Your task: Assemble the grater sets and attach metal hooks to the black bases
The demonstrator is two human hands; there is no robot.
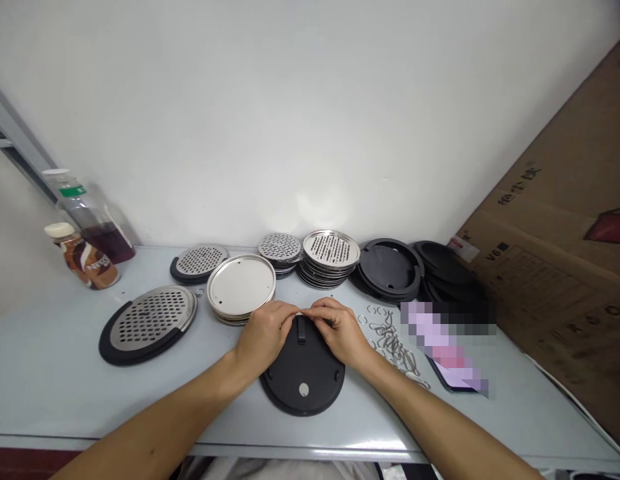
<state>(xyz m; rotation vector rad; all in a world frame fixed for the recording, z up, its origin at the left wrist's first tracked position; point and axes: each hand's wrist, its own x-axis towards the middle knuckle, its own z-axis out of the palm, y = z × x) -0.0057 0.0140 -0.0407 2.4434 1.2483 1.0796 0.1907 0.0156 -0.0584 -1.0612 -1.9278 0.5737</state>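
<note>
A round black disc (305, 363) lies on the table before me, with a short black strap at its far edge and a small pale circle near its near edge. My left hand (270, 330) and my right hand (337, 327) meet at that far edge, fingertips pinched together just above the strap. Whatever small thing they grip is too small to make out. To the right of my right hand lies a loose heap of metal clips (395, 347), with several metal rings (372, 310) beside it. A stack of plain metal discs (241, 285) stands beyond my left hand.
Two black-rimmed graters (153, 320) (200, 260) lie left. Perforated metal discs (331, 248) and black holders (390, 267) are stacked along the wall. Two bottles (83, 257) (97, 220) stand far left. A phone (453, 377), partly blurred out, and a big cardboard box (565, 267) are right.
</note>
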